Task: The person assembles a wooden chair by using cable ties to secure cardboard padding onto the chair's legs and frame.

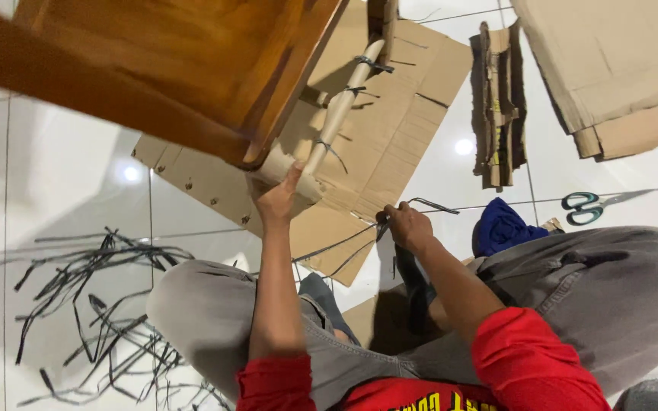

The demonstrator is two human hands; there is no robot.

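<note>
Hands are seen from above, with the person seated on a white tiled floor (62,175) in grey trousers and red sleeves. The left hand (277,199) is raised and closed around the cardboard-wrapped foot of a wooden furniture leg (340,106), thumb up along the wrapping. The leg belongs to a varnished wooden piece of furniture (184,61), held tilted at the top left of the view. The cardboard wrapping on the leg is bound by several black cable ties (372,64) spaced along its length.

The right hand (407,226) is held lower, just right of the leg's foot, with fingers pinched together on a black cable tie (429,204) whose ends project to either side. Whether this tie is already looped round the leg cannot be told.

Flattened corrugated cardboard (397,129) lies on the floor beneath the leg. A stack of folded cardboard strips (499,106) lies to its right, and larger cardboard sheets (618,68) occupy the top right corner. Green-handled scissors (589,207) lie near the right knee, beside a blue cloth (503,227). Cut black tie ends (100,304) are scattered on the floor at the left.
</note>
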